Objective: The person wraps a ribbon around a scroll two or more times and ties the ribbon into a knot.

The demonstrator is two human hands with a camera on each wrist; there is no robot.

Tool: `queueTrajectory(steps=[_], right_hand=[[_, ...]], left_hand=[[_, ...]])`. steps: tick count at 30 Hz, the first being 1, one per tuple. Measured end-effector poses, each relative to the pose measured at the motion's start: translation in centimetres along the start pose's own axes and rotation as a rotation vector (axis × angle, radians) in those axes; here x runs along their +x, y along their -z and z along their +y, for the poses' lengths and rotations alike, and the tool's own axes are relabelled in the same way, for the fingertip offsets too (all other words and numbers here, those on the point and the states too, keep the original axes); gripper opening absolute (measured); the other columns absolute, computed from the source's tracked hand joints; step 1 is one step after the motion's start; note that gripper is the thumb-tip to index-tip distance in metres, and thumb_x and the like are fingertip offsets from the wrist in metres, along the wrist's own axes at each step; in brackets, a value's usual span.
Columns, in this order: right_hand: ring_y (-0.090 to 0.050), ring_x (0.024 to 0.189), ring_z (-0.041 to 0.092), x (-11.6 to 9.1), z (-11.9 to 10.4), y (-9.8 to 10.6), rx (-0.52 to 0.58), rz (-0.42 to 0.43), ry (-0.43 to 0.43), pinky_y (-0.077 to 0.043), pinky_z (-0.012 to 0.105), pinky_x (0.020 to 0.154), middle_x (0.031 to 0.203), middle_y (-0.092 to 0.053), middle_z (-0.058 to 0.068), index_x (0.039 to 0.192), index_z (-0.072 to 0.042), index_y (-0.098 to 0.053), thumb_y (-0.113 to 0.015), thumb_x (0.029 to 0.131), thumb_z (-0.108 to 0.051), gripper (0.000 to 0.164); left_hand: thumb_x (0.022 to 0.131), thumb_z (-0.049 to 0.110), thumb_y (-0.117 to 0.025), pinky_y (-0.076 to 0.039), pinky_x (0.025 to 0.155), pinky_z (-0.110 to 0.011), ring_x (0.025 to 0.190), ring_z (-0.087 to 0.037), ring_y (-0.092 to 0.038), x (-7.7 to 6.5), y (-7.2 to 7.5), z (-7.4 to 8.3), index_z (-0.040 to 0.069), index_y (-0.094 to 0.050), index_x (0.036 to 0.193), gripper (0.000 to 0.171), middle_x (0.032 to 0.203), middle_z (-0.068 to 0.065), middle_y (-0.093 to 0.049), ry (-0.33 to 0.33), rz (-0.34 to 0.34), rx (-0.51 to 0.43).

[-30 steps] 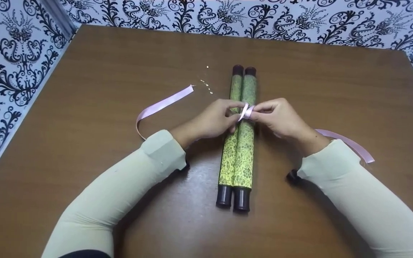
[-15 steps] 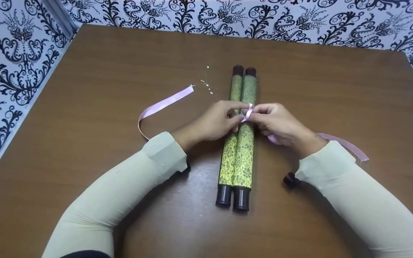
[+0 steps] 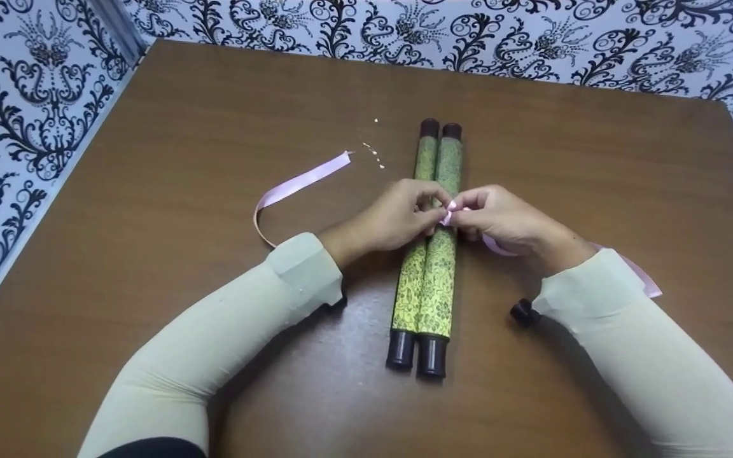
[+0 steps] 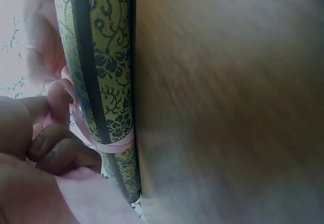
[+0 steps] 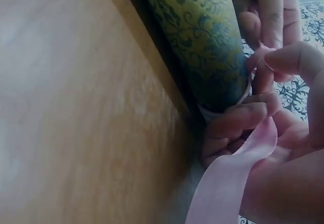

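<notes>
Two rolled scrolls (image 3: 441,286) in yellow-green patterned fabric with dark end knobs lie side by side on the table. A pink ribbon (image 4: 116,146) passes round them near the middle. Over the scrolls, my left hand (image 3: 398,216) pinches the ribbon between thumb and index finger. Facing it, my right hand (image 3: 506,219) pinches the ribbon at the same spot, fingertips meeting the left ones. In the right wrist view a ribbon tail (image 5: 228,183) runs out from under the curled fingers. The crossing of the ribbon is mostly hidden by fingertips.
One ribbon end (image 3: 306,180) lies on the brown table (image 3: 245,114) to the left; the other end (image 3: 646,280) shows beside the right sleeve. Small light flecks (image 3: 373,152) are scattered left of the scrolls. Black-and-white patterned panels (image 3: 404,32) border the table.
The loose ribbon loop between my hands has drawn smaller and tighter onto the scrolls. Both hands have come closer together, fingertips now meeting. The view has shifted slightly.
</notes>
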State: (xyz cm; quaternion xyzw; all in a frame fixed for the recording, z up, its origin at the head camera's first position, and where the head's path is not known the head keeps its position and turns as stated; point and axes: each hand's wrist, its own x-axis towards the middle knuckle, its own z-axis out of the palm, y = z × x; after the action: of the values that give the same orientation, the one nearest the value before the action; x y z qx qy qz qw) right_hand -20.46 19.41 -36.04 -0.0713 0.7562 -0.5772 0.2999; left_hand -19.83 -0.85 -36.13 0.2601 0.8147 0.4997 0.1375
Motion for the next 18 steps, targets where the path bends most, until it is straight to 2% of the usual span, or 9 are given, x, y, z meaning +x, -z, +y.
queueTrajectory(steps=[5, 13, 15, 18], right_hand=[[-0.051, 0.066, 0.008, -0.2, -0.1, -0.1, -0.110, 0.001, 0.037, -0.044, 0.019, 0.061, 0.081, -0.060, -0.002, 0.083, -0.007, -0.067, -0.066, 0.093, -0.007, 0.010], [-0.053, 0.063, 0.009, -0.8, -0.8, -0.7, -0.340, 0.086, 0.067, -0.043, 0.021, 0.056, 0.075, -0.058, -0.001, 0.090, -0.002, -0.065, -0.062, 0.092, -0.010, 0.008], [-0.052, 0.064, 0.010, -0.9, -1.0, -0.8, -0.381, 0.104, 0.080, -0.043, 0.020, 0.055, 0.079, -0.060, 0.002, 0.091, -0.001, -0.064, -0.062, 0.093, -0.009, 0.008], [-0.052, 0.076, 0.015, -1.1, -1.1, -0.5, -0.499, 0.164, 0.117, -0.044, 0.024, 0.066, 0.090, -0.061, 0.007, 0.089, -0.002, -0.064, -0.062, 0.091, -0.007, 0.006]], left_hand=[[0.096, 0.013, -0.066, -0.049, 0.054, -0.019, 0.061, -0.008, -0.061, 0.0, 0.0, 0.4, 0.009, -0.072, 0.101, 0.008, 0.075, -0.006, -0.070, 0.064, 0.002, 0.133], [0.099, 0.018, -0.063, -0.046, 0.053, -0.018, 0.061, -0.008, -0.058, -0.1, 0.5, 0.6, 0.007, -0.069, 0.102, 0.013, 0.079, -0.006, -0.069, 0.111, -0.062, 0.260], [0.099, 0.018, -0.062, -0.047, 0.054, -0.019, 0.062, -0.008, -0.057, -0.2, 0.9, 0.6, 0.007, -0.069, 0.101, 0.013, 0.081, -0.006, -0.070, 0.121, -0.068, 0.295], [0.099, 0.016, -0.061, -0.049, 0.059, -0.022, 0.066, -0.012, -0.058, -0.5, 1.8, 0.3, 0.005, -0.069, 0.101, 0.014, 0.086, -0.008, -0.071, 0.114, -0.051, 0.382]])
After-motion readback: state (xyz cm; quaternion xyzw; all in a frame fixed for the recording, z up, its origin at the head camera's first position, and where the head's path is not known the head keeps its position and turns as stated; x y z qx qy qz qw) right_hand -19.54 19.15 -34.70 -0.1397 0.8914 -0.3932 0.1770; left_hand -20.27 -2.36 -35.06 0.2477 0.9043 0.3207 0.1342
